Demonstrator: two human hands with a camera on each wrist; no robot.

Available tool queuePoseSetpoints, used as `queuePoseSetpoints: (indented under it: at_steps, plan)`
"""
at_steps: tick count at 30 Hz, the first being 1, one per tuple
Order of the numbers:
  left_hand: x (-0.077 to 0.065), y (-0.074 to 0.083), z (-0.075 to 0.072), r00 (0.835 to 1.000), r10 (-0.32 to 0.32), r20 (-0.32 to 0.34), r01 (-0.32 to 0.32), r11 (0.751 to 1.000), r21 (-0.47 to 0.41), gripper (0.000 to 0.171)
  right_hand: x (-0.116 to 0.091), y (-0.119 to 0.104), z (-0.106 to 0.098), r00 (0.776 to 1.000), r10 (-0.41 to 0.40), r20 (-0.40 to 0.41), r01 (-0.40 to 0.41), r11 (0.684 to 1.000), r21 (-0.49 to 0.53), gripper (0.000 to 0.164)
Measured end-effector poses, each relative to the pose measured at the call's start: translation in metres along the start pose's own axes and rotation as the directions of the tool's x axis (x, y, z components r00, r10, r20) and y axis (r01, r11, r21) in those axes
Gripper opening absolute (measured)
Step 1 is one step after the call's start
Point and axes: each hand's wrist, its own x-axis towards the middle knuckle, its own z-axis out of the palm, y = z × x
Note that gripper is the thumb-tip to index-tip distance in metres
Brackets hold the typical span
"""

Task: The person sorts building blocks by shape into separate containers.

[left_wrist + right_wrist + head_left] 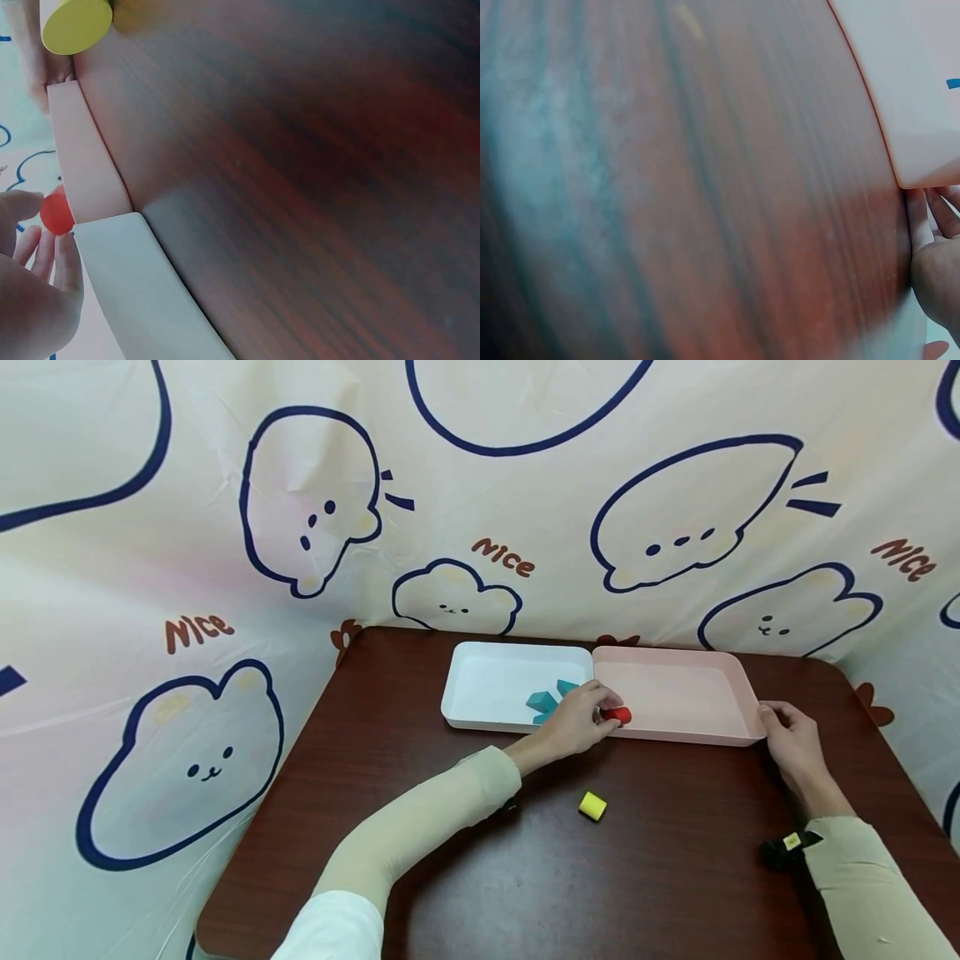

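Observation:
My left hand (577, 720) pinches a small red cylinder (619, 716) between thumb and fingertips. It is over the near edge where the white tray (487, 672) and the pink tray (667, 681) meet. In the left wrist view, the round red end (57, 214) shows between the fingertips. My right hand (797, 747) holds the pink tray at its right near corner, thumb at the rim. Several teal blocks (542, 702) lie in the white tray, partly hidden behind my left hand. A yellow cylinder (592, 806) lies on the table in front of the trays.
The two trays stand side by side toward the back of the dark brown wooden table (480, 877). Behind and beside it hangs a pale cloth (555, 502) with cartoon drawings. A small black device (783, 852) sits at the right wrist.

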Motion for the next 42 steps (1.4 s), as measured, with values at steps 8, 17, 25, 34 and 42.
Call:
queuePoseSetpoints:
  at_steps: [8, 17, 25, 34, 42]
  plan:
    - [-0.001, -0.003, 0.001, 1.000, -0.003, -0.030, 0.002, 1.000, -0.016, 0.023, -0.002, 0.000, 0.001, 1.000, -0.013, -0.004, 0.013, 1.000, -0.019, 0.050]
    - [-0.004, -0.005, -0.002, 0.999, -0.032, -0.024, 0.031, 0.998, -0.049, 0.022, -0.001, 0.000, 0.002, 1.000, -0.010, -0.014, 0.009, 0.999, -0.035, 0.051]
    - [-0.008, -0.010, -0.002, 0.999, -0.027, -0.021, 0.026, 0.998, -0.065, 0.019, -0.002, -0.001, 0.002, 1.000, 0.004, 0.000, -0.004, 0.998, -0.055, 0.053]
    - [-0.007, -0.013, 0.000, 1.000, -0.008, -0.019, 0.007, 0.999, -0.049, 0.016, -0.004, -0.003, 0.001, 1.000, 0.001, 0.014, 0.000, 0.999, -0.051, 0.054]
    - [-0.008, -0.014, 0.000, 1.000, 0.009, -0.009, -0.010, 0.999, -0.053, 0.015, -0.005, -0.004, 0.000, 1.000, 0.001, 0.019, 0.000, 0.999, -0.048, 0.055]
